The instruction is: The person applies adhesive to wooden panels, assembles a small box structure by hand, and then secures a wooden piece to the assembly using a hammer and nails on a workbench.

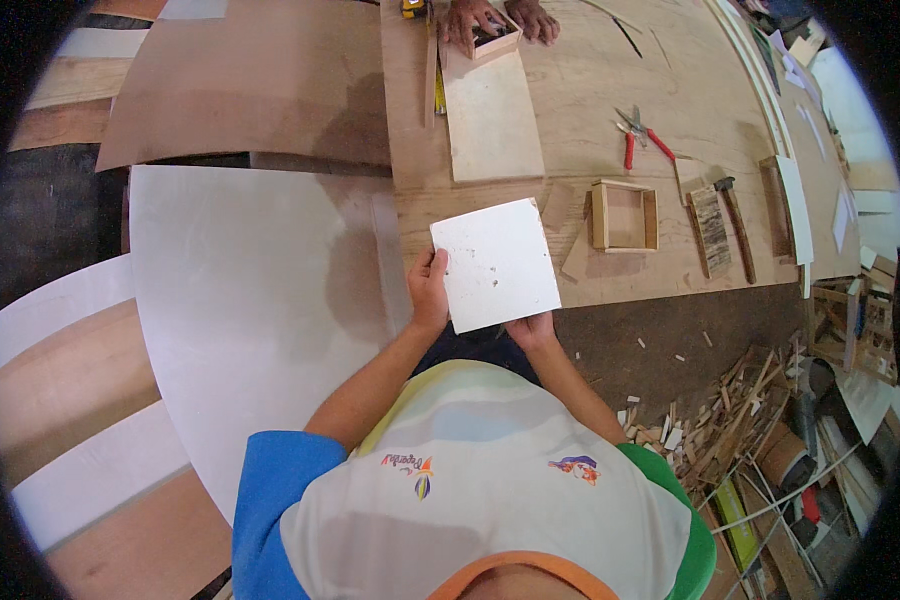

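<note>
A square white board point(500, 262) with a few dark specks and worn corners is held in front of my body, over the near edge of the workbench. My left hand point(429, 290) grips its left edge, thumb on the upper face. Under the lower right edge, my right hand point(532, 330) supports the board, its fingers mostly hidden beneath. Just right of the board, a small open wooden frame point(650, 218) sits on the bench. Across the bench, a co-worker's hands point(480, 25) handle a small wooden box point(497, 45) at the end of a pale plank point(492, 120).
Red-handled pliers point(654, 143), a hammer point(738, 230) and a rough wood piece point(710, 232) lie on the workbench point(590, 110). A large white sheet point(260, 300) is to my left. Wood scraps point(730, 410) are heaped on the floor at right.
</note>
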